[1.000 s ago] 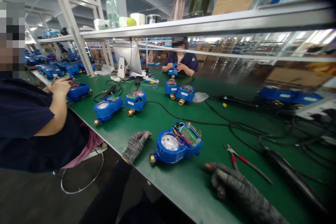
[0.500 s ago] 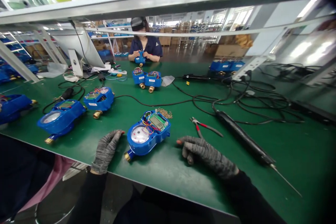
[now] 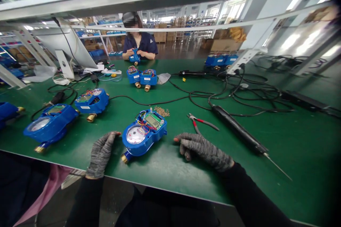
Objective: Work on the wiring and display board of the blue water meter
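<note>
The left hand (image 3: 100, 155), unclenched, empty, lies at eight o'clock from the blue meter (image 3: 145, 138) on the table (image 3: 170, 175) between both hands. Brass screws (image 3: 162, 111) sit at one o'clock; past three, the right hand (image 3: 201, 149), loosely part-curled, empty, is near pliers (image 3: 206, 123).

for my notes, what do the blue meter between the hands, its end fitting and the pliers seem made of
Blue meter casing: probably plastic or painted metal, from its smooth, even sheen. End fitting: likely brass, from its shiny golden look. Pliers: grey head apparently metal, part-red handles perhaps plastic-coated, judging by colour.
</note>
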A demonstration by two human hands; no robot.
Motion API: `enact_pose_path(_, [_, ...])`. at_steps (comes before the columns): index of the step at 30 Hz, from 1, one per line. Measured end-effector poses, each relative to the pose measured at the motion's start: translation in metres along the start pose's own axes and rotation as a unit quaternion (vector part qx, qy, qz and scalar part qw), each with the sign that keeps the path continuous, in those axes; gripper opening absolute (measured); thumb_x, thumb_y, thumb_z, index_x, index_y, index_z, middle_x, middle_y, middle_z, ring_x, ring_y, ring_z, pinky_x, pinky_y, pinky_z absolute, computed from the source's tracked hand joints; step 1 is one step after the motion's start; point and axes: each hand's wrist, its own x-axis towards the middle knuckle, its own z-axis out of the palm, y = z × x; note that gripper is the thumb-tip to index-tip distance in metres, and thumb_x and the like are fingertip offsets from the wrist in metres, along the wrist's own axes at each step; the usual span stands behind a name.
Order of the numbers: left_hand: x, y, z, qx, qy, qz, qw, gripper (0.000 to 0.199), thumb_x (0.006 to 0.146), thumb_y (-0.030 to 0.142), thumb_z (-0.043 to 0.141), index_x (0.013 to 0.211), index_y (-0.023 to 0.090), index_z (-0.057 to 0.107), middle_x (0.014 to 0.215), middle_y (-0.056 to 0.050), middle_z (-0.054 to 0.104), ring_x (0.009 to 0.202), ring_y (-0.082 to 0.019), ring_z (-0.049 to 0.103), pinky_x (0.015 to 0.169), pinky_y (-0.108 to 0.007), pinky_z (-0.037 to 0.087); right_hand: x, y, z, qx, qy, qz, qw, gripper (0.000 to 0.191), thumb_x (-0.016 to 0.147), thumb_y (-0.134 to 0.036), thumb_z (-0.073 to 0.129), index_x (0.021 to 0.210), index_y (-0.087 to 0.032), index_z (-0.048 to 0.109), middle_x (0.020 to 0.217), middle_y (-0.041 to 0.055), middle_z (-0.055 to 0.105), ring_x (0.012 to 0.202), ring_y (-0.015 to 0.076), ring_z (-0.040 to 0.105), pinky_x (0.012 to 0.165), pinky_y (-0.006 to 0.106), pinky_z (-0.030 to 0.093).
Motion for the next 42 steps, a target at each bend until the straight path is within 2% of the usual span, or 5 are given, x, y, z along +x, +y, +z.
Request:
enact_pose_path(9, [-0.019,0.046,0.062,-0.23,-0.227,-0.147,0.935,0.075,0.084,0.046,0.066,0.15,0.026,0.038,0.136,-0.011,0.063,0.118,-0.033,0.064,0.101,-0.047,0.053,-0.002,-0.001,0.002,0.006,0.002,-0.01,1.0,0.044,0.096,-0.048,0.06,0.121,-0.013,0.062,0.087,0.0092,0.071,0.065,0.0154,0.064,0.059,0.027,0.051])
enact_pose_path(15, [-0.061,0.048,0.083,-0.149,-0.159,-0.11,0.97,0.072,0.081,0.051,0.071,0.145,0.029,0.045,0.144,-0.005,0.057,0.131,-0.03,0.055,0.11,-0.039,0.046,0.005,0.001,0.008,-0.029,0.066,-0.015,0.997,0.053,0.093,-0.051,0.061,0.132,-0.016,0.053,0.101,0.0122,0.071,0.076,0.0203,0.067,0.067,0.035,0.057])
enact_pose_path(21, [-0.055,0.055,0.086,-0.156,-0.132,-0.081,0.976,0.068,0.083,0.057,0.068,0.139,0.023,0.051,0.143,-0.009,0.057,0.133,-0.032,0.053,0.112,-0.044,0.043,0.03,-0.024,0.022,-0.186,0.161,-0.21,0.946,0.064,0.087,-0.048,0.072,0.142,-0.026,0.048,0.146,0.0111,0.05,0.133,0.0316,0.048,0.11,0.053,0.042])
enact_pose_path(34, [-0.02,0.044,0.089,-0.175,-0.11,-0.006,0.978,0.058,0.088,0.056,0.061,0.134,0.021,0.059,0.143,-0.009,0.058,0.134,-0.028,0.052,0.116,-0.042,0.039,0.071,-0.059,0.037,-0.15,0.082,-0.199,0.965,0.064,0.081,-0.042,0.079,0.136,-0.023,0.053,0.136,0.0087,0.059,0.124,0.0305,0.056,0.107,0.048,0.046])
enact_pose_path(42, [0.009,0.077,0.08,-0.092,-0.176,0.121,0.973,0.04,0.086,0.047,0.066,0.116,0.022,0.073,0.129,-0.01,0.068,0.13,-0.031,0.055,0.118,-0.046,0.036,0.068,-0.094,0.032,-0.311,0.188,-0.354,0.862,0.058,0.077,-0.026,0.072,0.13,-0.027,0.05,0.125,0.0095,0.06,0.109,0.0303,0.063,0.094,0.048,0.056])
